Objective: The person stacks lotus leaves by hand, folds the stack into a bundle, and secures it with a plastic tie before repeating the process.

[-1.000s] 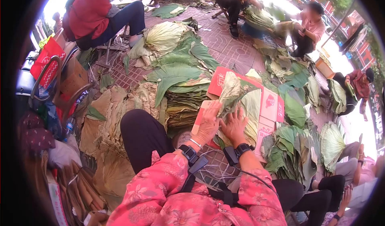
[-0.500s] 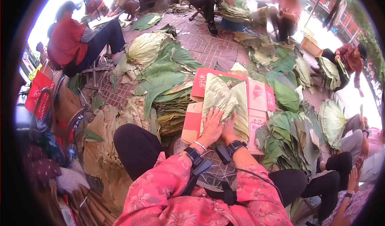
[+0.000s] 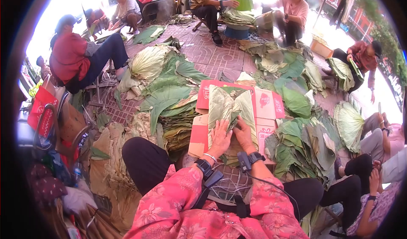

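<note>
A pale green dried lotus leaf (image 3: 220, 104), folded with two flaps meeting near its middle, lies over red and tan cardboard in front of my knees. My left hand (image 3: 220, 138) rests palm down on its left flap, fingers spread. On the right flap, my right hand (image 3: 244, 134) has its fingers bent and gathered at the leaf's inner fold, seemingly pinching it. Part of the leaf's lower end is covered by my hands. The red cardboard (image 3: 268, 103) sticks out on both sides beneath the leaf.
Stacks of lotus leaves flank the cardboard, one at left (image 3: 183, 126) and one at right (image 3: 302, 143). A pale fanned leaf bundle (image 3: 149, 62) lies farther off on the brick paving (image 3: 218, 54). Several people sit around handling leaves. A red bag (image 3: 43, 106) hangs at left.
My hands have moved a little apart, the right one drawing away from the left. Across from me, a person now holds up a bright green leaf. The whole view has shifted slightly.
</note>
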The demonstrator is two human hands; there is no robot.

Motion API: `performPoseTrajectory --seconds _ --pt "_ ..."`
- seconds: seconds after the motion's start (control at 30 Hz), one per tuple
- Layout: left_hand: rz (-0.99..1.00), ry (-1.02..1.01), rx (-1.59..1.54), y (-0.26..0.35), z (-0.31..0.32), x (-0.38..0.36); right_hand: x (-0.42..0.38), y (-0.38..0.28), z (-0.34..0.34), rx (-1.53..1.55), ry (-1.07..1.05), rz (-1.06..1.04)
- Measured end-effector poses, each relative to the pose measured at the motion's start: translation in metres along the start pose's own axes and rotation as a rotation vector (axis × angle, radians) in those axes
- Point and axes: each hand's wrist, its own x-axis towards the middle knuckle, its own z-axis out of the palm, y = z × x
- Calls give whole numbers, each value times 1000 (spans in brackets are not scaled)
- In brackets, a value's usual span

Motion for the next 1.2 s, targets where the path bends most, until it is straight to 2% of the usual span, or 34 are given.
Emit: performPoseTrajectory --seconds 0.07,0.1,0.2,0.3,0.4,0.53,0.67,0.7,0.8,0.83,0.93,0.97,1.07,1.17,1.2 --pt "62 17 249 11 2 -10 0 -4 -14 243 -1 158" --pt "79 10 331 12 8 -10 0 -16 -17 479 62 212" --pt "137 19 451 24 3 -20 0 -22 -52 648 212 205" --pt "157 -5 491 22 5 -21 1 -62 -80 420 357 2" --pt "123 -66 510 24 6 -16 3 -110 -70 146 291 -106" --pt "79 -157 542 26 2 -12 8 -110 -19 -575 46 -430" --pt "130 -220 638 7 11 -9 13 -30 12 -602 -123 -253" --pt "131 -195 477 19 -3 -11 13 -20 14 -640 -141 -219" --pt "253 -50 109 -8 -11 -13 21 -14 11 -677 -170 -194" --pt "165 129 288 11 -25 -20 17 -17 11 -716 -164 -204" --pt "-130 217 -104 2 -46 -19 8 -23 16 -783 -151 -214" --pt "-98 218 -149 -18 -42 -16 8 -24 17 -796 -144 -220" --pt "-292 58 -364 -41 -36 -8 12 -25 18 -836 -108 -265" --pt "-281 24 -579 -39 -25 -9 4 -31 21 -914 -9 -341" --pt "-285 71 -509 -30 -29 -12 2 -35 21 -948 38 -375"
